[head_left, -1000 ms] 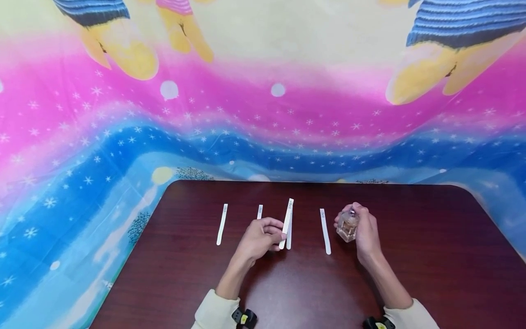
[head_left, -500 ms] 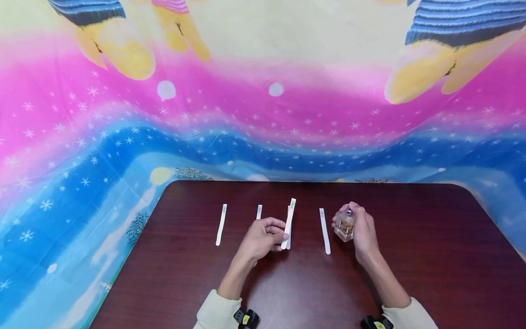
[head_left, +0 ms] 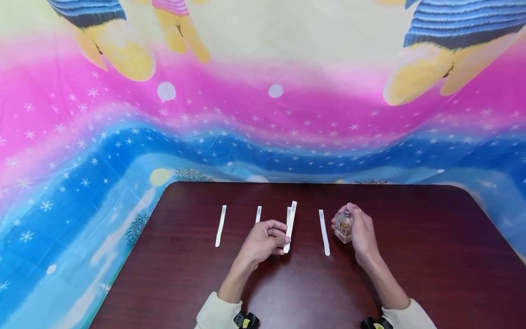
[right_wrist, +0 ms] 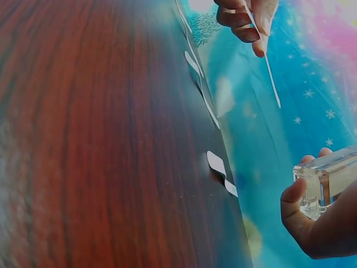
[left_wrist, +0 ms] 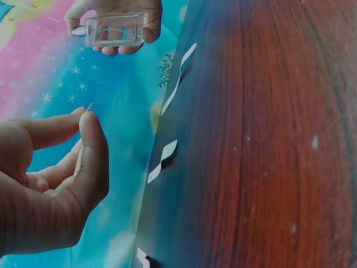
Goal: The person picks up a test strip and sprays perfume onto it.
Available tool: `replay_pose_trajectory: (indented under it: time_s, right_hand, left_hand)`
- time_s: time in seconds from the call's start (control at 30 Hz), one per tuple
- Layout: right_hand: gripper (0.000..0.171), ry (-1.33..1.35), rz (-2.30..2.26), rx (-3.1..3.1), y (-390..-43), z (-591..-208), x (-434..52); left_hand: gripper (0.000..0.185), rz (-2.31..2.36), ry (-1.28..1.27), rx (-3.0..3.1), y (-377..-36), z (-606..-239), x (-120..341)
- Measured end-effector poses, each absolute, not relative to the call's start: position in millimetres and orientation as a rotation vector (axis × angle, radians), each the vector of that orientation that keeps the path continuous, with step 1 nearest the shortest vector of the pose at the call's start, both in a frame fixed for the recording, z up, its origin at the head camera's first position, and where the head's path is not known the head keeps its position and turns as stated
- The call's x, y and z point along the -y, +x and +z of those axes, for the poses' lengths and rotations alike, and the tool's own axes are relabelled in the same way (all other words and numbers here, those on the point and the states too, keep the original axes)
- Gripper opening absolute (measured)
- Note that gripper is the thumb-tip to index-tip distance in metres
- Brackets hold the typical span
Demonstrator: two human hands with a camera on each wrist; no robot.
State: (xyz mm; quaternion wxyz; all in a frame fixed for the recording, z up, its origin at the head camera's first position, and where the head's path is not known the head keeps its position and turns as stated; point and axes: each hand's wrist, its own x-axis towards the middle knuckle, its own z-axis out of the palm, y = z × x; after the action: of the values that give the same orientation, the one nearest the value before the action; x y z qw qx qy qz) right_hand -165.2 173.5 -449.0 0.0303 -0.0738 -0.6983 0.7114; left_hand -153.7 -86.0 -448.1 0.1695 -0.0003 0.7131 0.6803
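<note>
Left grip [head_left: 263, 240] pinches paper strip [head_left: 290, 224], long axis pointing away.

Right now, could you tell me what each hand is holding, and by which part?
The left hand pinches a white paper test strip by its near end; the right hand grips a small glass perfume bottle around its body.

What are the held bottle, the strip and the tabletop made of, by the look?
Perfume bottle in the right hand: clear glass, likely; thick see-through walls, silvery sprayer.
Paper strip pinched by the left hand: thin white card or paper, matte, printed at the tip.
Table: dark reddish wood grain with a glossy sheen; veneer or laminate, can't tell.
</note>
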Motion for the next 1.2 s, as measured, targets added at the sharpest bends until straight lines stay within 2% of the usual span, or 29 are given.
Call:
replay_pose_trajectory:
  time_s: [1.2]
  right_hand:
    - [0.041, -0.208, 2.135, 2.247, -163.0, -445.2, -165.3]
  left_hand:
    - [0.025, 1.928, 0.066, -1.986, -139.7, -439.1, 71.0]
